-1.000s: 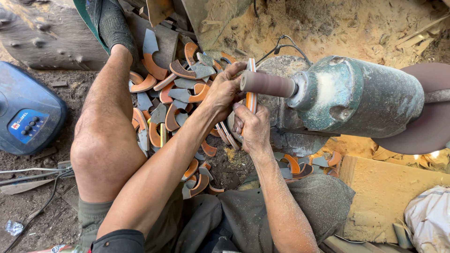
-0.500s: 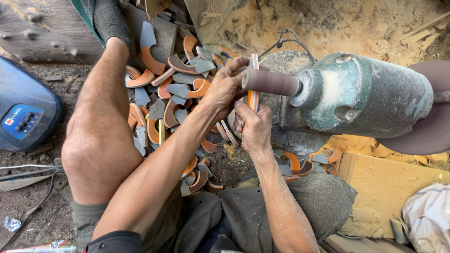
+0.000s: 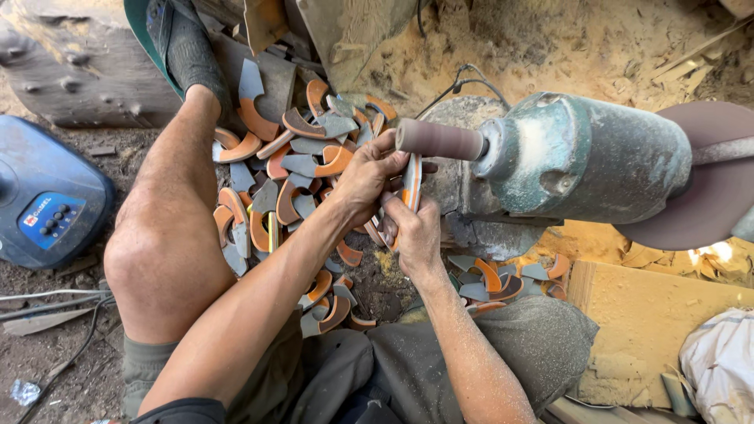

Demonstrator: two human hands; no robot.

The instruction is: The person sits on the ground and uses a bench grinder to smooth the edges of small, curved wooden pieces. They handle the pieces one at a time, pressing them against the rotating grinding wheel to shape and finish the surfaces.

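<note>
Both my hands grip one curved orange-and-grey piece [image 3: 411, 182], held edge-on just under the brown sanding drum [image 3: 440, 140] of a grimy green motor [image 3: 585, 161]. My left hand [image 3: 369, 177] wraps the piece from the left and above. My right hand [image 3: 414, 232] pinches its lower end from below. A second, similar piece seems tucked under my fingers, but it is mostly hidden. A heap of like curved pieces [image 3: 290, 180] lies on the ground between my legs.
My bare left knee [image 3: 161, 267] rises at the left, foot in a dark sock [image 3: 184, 51]. A blue device with buttons [image 3: 47, 204] and cables lie far left. More curved pieces [image 3: 503, 279] sit under the motor. Sawdust, a tan board [image 3: 652, 322] and a white bag [image 3: 722, 361] are at right.
My hands and the piece stay at the sanding drum, almost unmoved. The view has shifted slightly, so my foot sits higher in frame.
</note>
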